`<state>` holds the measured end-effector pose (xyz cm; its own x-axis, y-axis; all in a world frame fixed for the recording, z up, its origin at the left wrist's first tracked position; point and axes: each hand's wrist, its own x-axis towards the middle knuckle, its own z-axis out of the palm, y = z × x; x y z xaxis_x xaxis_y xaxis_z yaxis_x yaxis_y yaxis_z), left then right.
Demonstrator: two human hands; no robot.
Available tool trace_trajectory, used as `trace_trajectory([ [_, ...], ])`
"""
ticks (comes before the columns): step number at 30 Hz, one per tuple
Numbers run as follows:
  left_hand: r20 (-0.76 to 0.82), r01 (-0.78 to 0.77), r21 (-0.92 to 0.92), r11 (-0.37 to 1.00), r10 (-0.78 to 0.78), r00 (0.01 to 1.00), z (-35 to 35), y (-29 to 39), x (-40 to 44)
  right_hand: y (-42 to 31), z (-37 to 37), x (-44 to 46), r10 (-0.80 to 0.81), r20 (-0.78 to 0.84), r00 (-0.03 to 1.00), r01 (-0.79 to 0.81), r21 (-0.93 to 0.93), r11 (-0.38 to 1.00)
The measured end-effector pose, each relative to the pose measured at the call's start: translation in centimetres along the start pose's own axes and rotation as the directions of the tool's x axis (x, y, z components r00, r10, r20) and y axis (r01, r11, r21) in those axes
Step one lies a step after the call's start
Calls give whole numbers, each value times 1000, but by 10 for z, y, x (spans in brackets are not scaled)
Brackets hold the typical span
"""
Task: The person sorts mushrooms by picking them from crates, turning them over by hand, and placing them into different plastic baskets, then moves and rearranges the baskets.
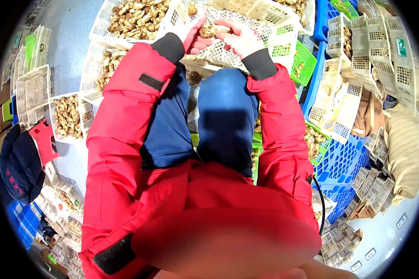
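Note:
My left hand (196,36) is above a white plastic crate (277,39), fingers apart and slightly curled, beside a brown-and-cream mushroom (208,31). My right hand (243,39) reaches in from the other side, with its thumb and fingertips closed on the mushroom's right end. Which hand bears the mushroom's weight is hard to tell. Below the hands, the crate's lattice floor shows, with a few mushrooms lying along its near side. Another small mushroom (192,8) rests near the crate's far left corner.
A white crate heaped with mushrooms (139,18) adjoins at the upper left. Farther left stands another mushroom crate (68,116). Right of my crate are a green basket (304,63) and blue pallets (342,160). Stacked white crates (377,44) line the right side.

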<state>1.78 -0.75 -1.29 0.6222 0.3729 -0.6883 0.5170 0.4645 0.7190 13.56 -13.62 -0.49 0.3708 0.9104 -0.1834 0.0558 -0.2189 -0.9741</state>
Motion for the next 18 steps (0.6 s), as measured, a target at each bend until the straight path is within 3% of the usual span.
trace_trajectory([
  [6,224,-74,-22,997,77,972,-5,4,3,11,-13,1,155,-142,978,-123,210,970],
  [9,138,-262,-103,960,274,952,1,-4,7,15,-18,-5,158,-130,979,-121,258,959],
  [12,135,-329,-87,940,339,931,0,-4,5,17,-16,-3,162,-27,986,-146,314,938],
  [14,116,-337,-118,934,350,930,-2,-3,5,7,-13,-7,125,-21,992,-121,148,982],
  [15,114,-316,-117,941,329,937,-5,-4,7,11,-11,-7,-23,-121,992,11,-100,995],
  [17,104,-294,-85,952,302,948,-5,-3,7,21,-7,-8,-357,-195,914,183,-586,789],
  [18,106,-276,-67,959,282,954,-5,-3,7,23,-6,-8,-380,-191,905,175,-647,742],
])
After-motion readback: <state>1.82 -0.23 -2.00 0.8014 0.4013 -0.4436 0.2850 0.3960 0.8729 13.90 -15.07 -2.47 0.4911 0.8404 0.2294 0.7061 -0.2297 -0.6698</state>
